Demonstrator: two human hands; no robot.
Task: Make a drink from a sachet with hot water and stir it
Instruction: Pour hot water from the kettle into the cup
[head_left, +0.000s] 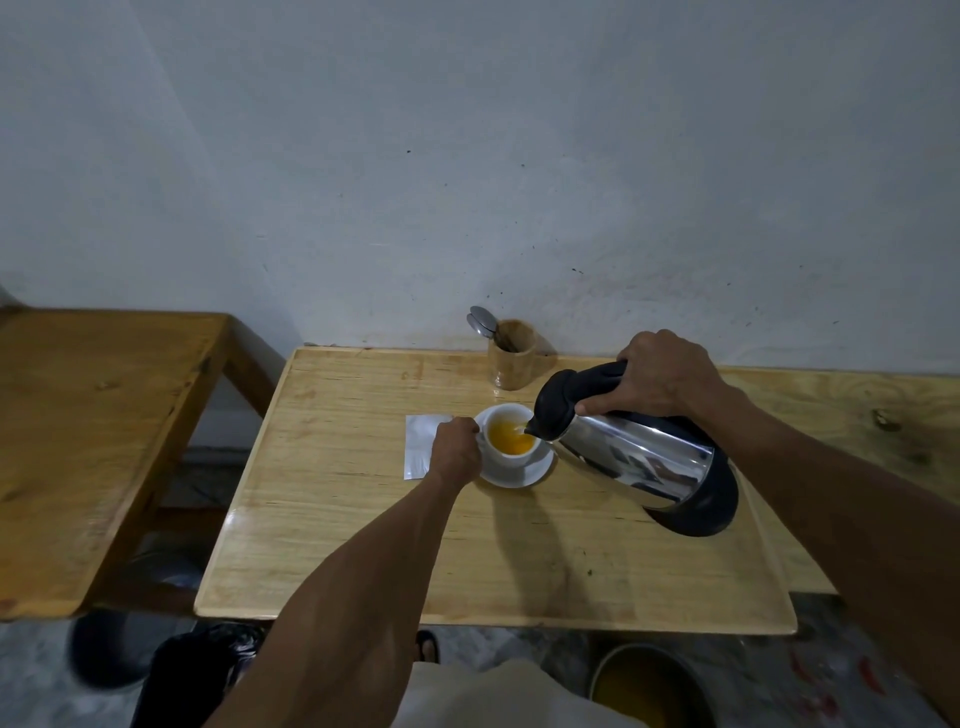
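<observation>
At the far left stands a second wooden table (104, 415), well apart from the work and of no concern. On the near table (363, 545) a flattened white sachet (421, 441) lies just left of the saucer, which suggests its powder is already in the cup. The person's left hand (457, 449) is curled closed at the cup's left side, apparently steadying it by the handle (the handle itself is hidden under the fingers). The white cup (511, 434) sits on its saucer (519, 473) and holds orange liquid, roughly half full by the look of it. The right hand (660, 379) is wrapped tight around the black handle of a steel kettle (639, 462), tipped with its spout over the cup's rim, so pouring appears under way. Stirring is left: spoons (483, 322) wait in a wooden holder (511, 361) behind the cup, near the wall. The tilted kettle stands partly between the right hand and that holder, so it would likely be set down first.
</observation>
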